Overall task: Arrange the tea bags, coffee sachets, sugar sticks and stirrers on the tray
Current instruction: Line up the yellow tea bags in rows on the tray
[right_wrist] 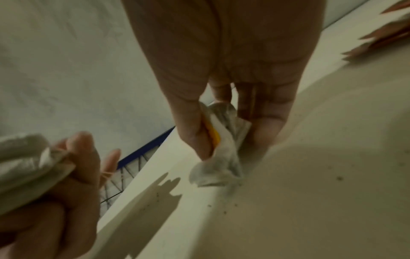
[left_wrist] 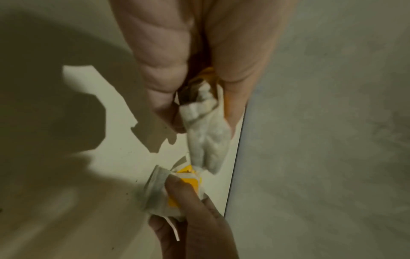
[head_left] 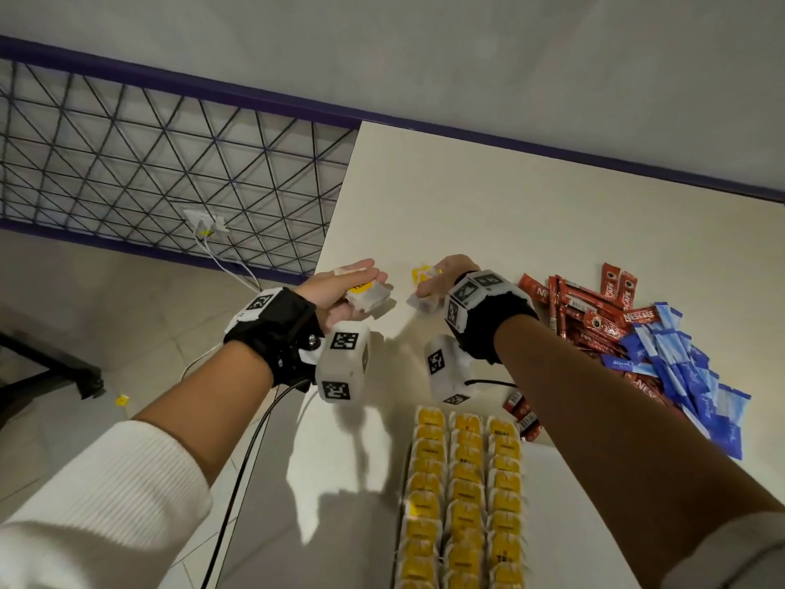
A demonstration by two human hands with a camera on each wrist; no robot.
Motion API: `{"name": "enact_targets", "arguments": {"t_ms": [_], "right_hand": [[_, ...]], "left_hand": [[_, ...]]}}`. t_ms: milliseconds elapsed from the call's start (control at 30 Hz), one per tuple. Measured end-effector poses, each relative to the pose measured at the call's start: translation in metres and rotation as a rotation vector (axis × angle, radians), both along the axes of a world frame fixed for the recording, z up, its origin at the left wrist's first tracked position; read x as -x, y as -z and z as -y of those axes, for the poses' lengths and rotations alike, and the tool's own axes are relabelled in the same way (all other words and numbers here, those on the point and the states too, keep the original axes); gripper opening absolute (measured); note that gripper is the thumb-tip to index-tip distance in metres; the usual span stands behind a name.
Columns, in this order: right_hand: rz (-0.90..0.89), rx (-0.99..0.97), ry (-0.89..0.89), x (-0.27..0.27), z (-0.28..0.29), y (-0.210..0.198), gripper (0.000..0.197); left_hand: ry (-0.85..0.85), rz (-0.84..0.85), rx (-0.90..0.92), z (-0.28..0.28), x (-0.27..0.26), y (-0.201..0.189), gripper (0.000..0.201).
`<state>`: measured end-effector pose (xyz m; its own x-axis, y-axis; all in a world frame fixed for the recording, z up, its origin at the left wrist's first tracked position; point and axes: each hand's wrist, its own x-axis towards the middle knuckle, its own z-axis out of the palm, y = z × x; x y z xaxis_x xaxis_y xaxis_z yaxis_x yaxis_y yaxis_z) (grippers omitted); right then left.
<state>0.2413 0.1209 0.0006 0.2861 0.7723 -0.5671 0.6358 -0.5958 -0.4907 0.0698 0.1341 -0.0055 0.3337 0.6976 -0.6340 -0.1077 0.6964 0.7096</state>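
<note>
Table (head_left: 552, 214) cream, crumb-speckled — grey wall (head_left: 382, 48), tiled floor (head_left: 63, 282) beyond.

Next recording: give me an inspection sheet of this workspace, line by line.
Surface: pale table, small dark specks on it in the right wrist view.
Job's things: tea bags in three rows; red coffee sachets and blue sugar sticks in loose piles; stirrers and tray not seen.
Clutter: yellow tag on the floor.
Hands: left hand holds tea bags; right hand pinches a tea bag.
Cables: black wrist cable; white leads from a wall socket.
Surroundings: wire mesh panel, tiled floor.
</note>
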Motion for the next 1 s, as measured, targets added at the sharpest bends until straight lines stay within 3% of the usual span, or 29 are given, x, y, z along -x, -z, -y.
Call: {"name": "enact_targets", "arguments": {"t_ms": [133, 200, 300, 367, 500, 667, 767, 1000], "right_hand": [[-0.342, 0.011, 0.045, 0.009, 0.020, -0.013, 0.025], [-0.506, -0.017, 0.032, 0.013, 0.041, -0.025, 0.021], [-0.652, -0.025, -0.033, 0.023, 0.077, -0.042, 0.018], [-0.637, -0.011, -0.104, 0.032, 0.100, -0.049, 0.018], [-0.521, -0.034, -0.201, 0.047, 0.140, -0.059, 0.020], [-0.137, -0.263, -0.347, 0.055, 0.176, -0.059, 0.047], [-0.107, -0.365, -0.257, 0.053, 0.197, -0.059, 0.060], [-0.288, -0.412, -0.050, 0.038, 0.240, -0.050, 0.035]], "left_hand": [[-0.082, 0.040, 0.079, 0.020, 0.007, 0.005, 0.034], [-0.050, 0.003, 0.119, 0.037, 0.010, 0.005, 0.016], [0.099, 0.032, 0.199, 0.066, 0.013, 0.001, 0.039], [0.146, 0.030, 0.238, 0.087, 0.017, -0.012, 0.047], [0.240, 0.195, 0.233, 0.127, 0.019, -0.033, 0.061], [0.224, 0.229, 0.141, 0.167, 0.018, -0.043, 0.033], [0.173, 0.302, 0.106, 0.184, 0.021, -0.040, 0.029], [0.124, 0.238, -0.004, 0.215, 0.012, -0.038, 0.019]]}}
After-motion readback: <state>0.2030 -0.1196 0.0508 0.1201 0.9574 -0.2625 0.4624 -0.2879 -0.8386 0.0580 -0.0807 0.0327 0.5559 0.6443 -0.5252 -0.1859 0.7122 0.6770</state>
